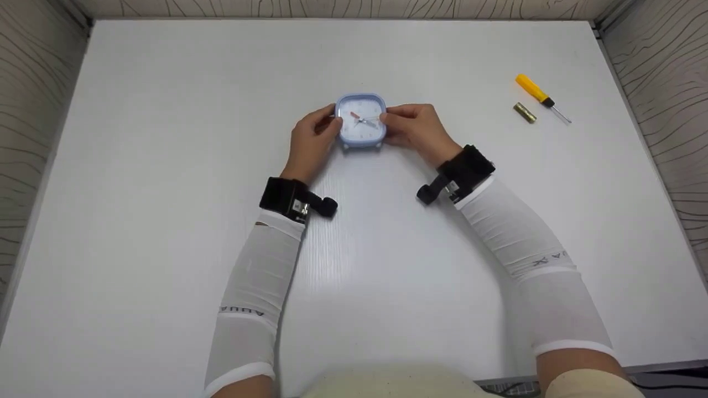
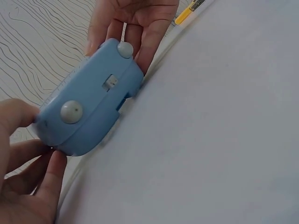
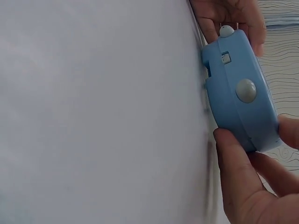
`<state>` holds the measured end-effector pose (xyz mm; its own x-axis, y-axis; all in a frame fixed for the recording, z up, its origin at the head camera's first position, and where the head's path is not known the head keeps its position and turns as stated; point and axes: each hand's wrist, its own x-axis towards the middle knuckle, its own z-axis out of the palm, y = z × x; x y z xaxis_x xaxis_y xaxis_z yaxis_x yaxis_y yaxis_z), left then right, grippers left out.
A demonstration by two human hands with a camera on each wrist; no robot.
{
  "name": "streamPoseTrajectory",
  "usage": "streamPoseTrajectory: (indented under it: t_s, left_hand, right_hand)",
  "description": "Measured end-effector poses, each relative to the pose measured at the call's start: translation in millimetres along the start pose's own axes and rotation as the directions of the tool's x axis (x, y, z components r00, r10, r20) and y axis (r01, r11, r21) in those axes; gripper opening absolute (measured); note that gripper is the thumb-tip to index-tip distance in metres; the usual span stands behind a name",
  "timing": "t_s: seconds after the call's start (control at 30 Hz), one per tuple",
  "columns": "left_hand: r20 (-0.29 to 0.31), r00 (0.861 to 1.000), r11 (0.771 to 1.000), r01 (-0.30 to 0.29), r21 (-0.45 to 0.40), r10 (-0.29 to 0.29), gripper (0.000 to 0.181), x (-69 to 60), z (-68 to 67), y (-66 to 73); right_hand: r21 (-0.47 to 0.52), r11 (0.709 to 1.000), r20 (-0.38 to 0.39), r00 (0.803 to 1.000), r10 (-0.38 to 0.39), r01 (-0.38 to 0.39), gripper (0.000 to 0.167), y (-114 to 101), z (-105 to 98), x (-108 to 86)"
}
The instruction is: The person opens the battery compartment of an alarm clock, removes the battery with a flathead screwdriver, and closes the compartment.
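A light blue alarm clock [image 1: 360, 132] with a white dial is held between both hands near the middle of the table, its face toward the head camera. My left hand [image 1: 311, 141] grips its left side, thumb at the front edge. On the opposite side my right hand [image 1: 418, 130] pinches the casing, thumb over the rim of the dial. The left wrist view shows the underside of the clock [image 2: 88, 98], with two round white feet and a small square slot between them. That same underside of the clock [image 3: 243, 107] appears in the right wrist view.
At the right of the white table [image 1: 166, 166] lies a screwdriver [image 1: 534, 88] with a yellow handle. Beside it is a small gold-green cylinder [image 1: 524, 113] that looks like a battery. Patterned panels [image 1: 332, 9] border the table at the back and sides.
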<state>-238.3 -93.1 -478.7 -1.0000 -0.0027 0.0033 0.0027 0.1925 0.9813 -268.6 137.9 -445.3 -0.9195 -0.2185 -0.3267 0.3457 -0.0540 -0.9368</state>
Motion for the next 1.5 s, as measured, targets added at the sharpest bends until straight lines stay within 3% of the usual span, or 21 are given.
streamPoseTrajectory:
  t_s: [0.63,1.03,1.5]
  left_hand:
    - [0.006,0.999,0.996,0.043,0.083,-0.043,0.047,1.7,0.7,1.3]
    - [0.005,0.999,0.992,0.036,0.122,-0.036,0.047,1.4,-0.1,4.8]
    - [0.004,0.998,0.996,0.059,0.073,-0.059,0.049,0.7,2.3,3.5]
  right_hand:
    - [-0.088,0.996,-0.027,1.0,-0.009,0.006,0.038,-1.6,2.4,-0.5]
    - [-0.119,0.993,-0.034,0.999,-0.008,0.004,0.037,-4.7,4.8,-0.3]
    - [-0.189,0.982,-0.049,0.999,0.0,-0.009,0.038,-4.7,5.7,-0.5]
